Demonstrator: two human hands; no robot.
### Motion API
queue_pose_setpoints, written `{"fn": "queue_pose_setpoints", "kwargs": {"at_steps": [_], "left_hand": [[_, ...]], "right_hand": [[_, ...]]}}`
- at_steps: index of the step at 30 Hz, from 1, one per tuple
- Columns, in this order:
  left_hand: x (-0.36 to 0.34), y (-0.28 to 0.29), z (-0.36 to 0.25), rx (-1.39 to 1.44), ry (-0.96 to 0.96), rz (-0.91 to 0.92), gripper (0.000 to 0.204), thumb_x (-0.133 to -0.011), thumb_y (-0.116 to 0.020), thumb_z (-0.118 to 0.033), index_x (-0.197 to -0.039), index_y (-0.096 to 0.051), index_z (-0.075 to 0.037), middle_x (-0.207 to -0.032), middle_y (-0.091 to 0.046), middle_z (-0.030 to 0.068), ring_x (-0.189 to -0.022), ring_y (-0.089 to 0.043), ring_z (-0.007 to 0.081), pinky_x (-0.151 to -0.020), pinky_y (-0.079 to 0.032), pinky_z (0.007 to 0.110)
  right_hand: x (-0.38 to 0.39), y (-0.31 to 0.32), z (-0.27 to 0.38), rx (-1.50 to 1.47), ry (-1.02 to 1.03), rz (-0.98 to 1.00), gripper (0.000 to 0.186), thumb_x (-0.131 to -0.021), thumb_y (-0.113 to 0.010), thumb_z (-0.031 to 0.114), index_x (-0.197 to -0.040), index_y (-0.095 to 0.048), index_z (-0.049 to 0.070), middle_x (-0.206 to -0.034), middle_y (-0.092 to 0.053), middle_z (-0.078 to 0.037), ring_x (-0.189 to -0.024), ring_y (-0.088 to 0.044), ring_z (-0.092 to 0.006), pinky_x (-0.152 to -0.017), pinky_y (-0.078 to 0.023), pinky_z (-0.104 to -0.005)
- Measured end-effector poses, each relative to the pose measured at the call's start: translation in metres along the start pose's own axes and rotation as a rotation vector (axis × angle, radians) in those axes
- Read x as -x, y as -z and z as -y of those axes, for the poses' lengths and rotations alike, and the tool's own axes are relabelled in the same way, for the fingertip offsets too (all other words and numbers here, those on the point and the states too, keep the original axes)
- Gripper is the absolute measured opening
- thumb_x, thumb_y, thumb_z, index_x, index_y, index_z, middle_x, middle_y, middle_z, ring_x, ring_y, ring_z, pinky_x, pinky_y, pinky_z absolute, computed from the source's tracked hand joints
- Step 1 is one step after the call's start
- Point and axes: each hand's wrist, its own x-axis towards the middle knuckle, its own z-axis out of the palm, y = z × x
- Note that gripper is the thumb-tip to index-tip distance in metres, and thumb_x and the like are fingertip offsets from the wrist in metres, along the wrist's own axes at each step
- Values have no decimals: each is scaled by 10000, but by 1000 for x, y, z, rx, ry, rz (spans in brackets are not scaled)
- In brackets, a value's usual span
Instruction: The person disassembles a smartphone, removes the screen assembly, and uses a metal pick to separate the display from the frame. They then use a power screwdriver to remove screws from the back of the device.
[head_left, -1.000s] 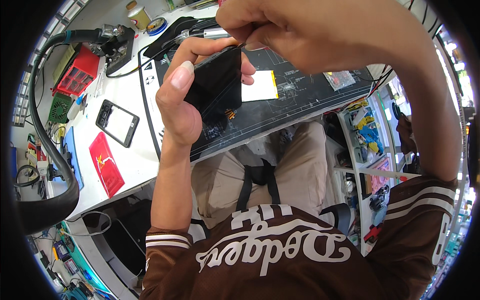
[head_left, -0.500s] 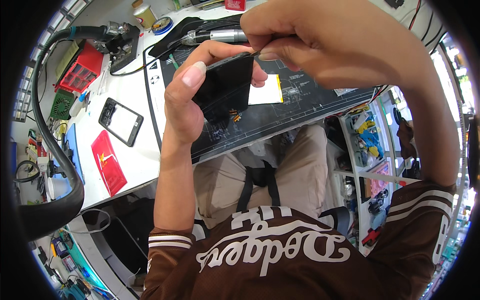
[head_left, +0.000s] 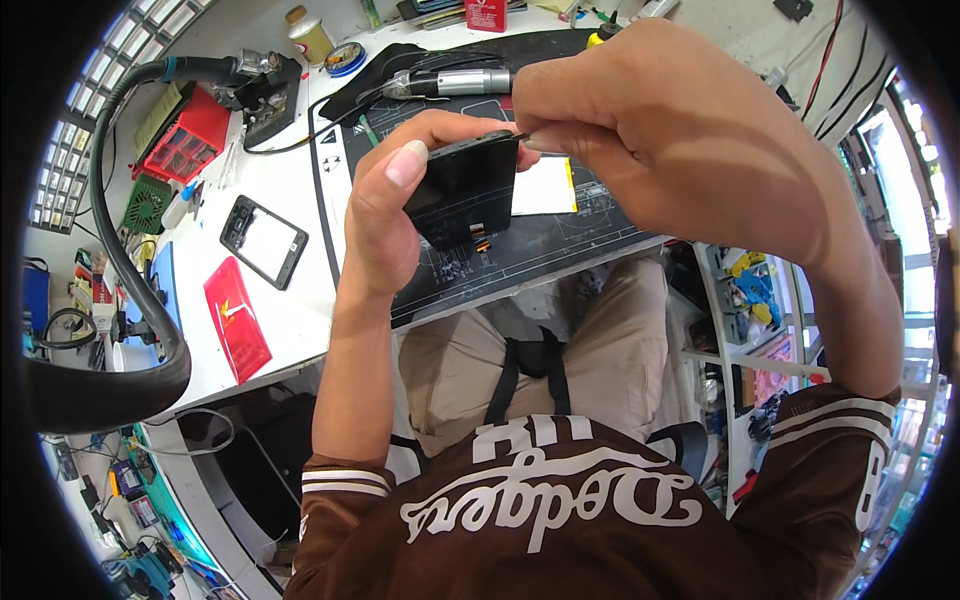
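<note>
Pale lettering (head_left: 540, 515) runs upside down across my brown, knit-looking jersey (head_left: 610, 565); beyond my right hand (head_left: 610, 115), a red box (head_left: 486, 14) carries small print too tiny to make out. My left hand (head_left: 385, 215) is curled around a glossy black panel (head_left: 465, 180), flat and rectangular, thumb along its near left edge, holding it tilted above the dark, line-printed mat (head_left: 530, 258). My right hand is pinched narrow at the panel's upper right corner; whatever sits between those fingertips is too small to tell. A copper-coloured flex strip (head_left: 483, 243) shows by the panel's lower end, right of my left wrist. Under my right fingers lies a white slab (head_left: 542, 187) with a yellow edge. Left of my left hand, on the white bench (head_left: 308, 312), are a hard black phone frame (head_left: 238, 222) and a shiny red packet (head_left: 238, 320).
</note>
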Motion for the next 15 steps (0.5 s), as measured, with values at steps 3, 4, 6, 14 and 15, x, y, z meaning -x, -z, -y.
{"fn": "queue_pose_setpoints", "kwargs": {"at_steps": [3,4,6,14,15], "left_hand": [[2,3,0,-206,-176,-60,458,-1068,-494,-354,-1226,-694,27,-1154,-736,127,-1082,-699,208,-933,-557,324],[3,0,-3,-321,-264,-104,383,-1079,-512,-280,-1223,-696,23,-1159,-728,114,-1089,-686,196,-942,-545,318],[10,-4,-9,-494,-353,-181,194,-1057,-605,-65,-1216,-701,-6,-1189,-703,114,-1102,-658,188,-969,-514,327],[22,-32,-7,-1143,-502,-398,547,-813,-905,-182,-1263,-602,-115,-1218,-579,84,-1165,-520,280,-1025,-390,409],[16,-34,-1,-1105,-558,-421,537,-807,-907,-186,-1239,-594,-123,-1219,-579,79,-1159,-518,270,-1026,-371,409]], "right_hand": [[3,-2,4,62,9,-54,53,-940,-680,60,-951,-639,29,-758,-650,-167,-699,-620,-417,-605,-451,-456],[3,-4,5,67,22,-74,49,-938,-679,55,-950,-639,29,-761,-651,-170,-706,-617,-424,-606,-452,-461],[4,-5,6,89,19,-86,43,-939,-678,47,-955,-645,23,-758,-653,-165,-696,-620,-404,-607,-457,-448],[-11,34,23,49,-73,314,286,-829,-744,127,-1049,-623,-10,-681,-616,-110,-659,-661,-308,-602,-511,-410],[-13,43,24,72,-117,406,297,-822,-753,130,-1043,-616,-13,-676,-609,-105,-655,-653,-304,-603,-509,-405]]}}
